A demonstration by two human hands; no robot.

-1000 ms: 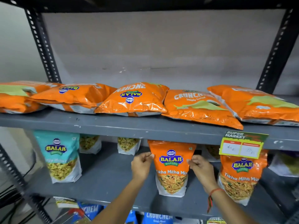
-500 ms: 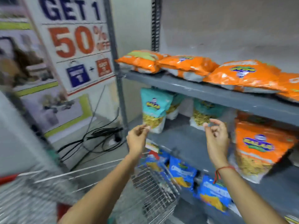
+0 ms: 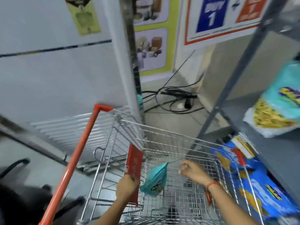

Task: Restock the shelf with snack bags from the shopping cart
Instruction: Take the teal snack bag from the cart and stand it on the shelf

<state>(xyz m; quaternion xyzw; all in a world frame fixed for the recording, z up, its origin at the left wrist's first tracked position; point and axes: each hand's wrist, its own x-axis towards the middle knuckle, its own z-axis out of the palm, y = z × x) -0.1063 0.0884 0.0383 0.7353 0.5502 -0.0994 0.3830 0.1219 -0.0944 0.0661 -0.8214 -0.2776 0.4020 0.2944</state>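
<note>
A wire shopping cart (image 3: 177,139) with a red handle (image 3: 76,157) stands below me. One teal snack bag (image 3: 155,180) lies tilted inside its basket. My left hand (image 3: 127,186) is curled right beside the bag's left edge, by the cart's red flap (image 3: 134,161); blur hides whether the fingers grip the bag. Held over the basket to the bag's right, my right hand (image 3: 192,170) has loosely bent fingers and holds nothing. On the right is the grey shelf (image 3: 274,143), with a teal bag (image 3: 279,109) standing on it and blue bags (image 3: 259,184) on the level below.
A white cabinet (image 3: 56,70) stands to the left of the cart. Black cables (image 3: 174,99) lie on the floor beyond it, by the shelf's upright (image 3: 232,85). Posters (image 3: 215,17) hang on the back wall. A dark object (image 3: 19,200) sits at the lower left.
My view swung left and down from the shelf to the cart. Both hands let go of the orange bag on the shelf and dropped into the cart's basket.
</note>
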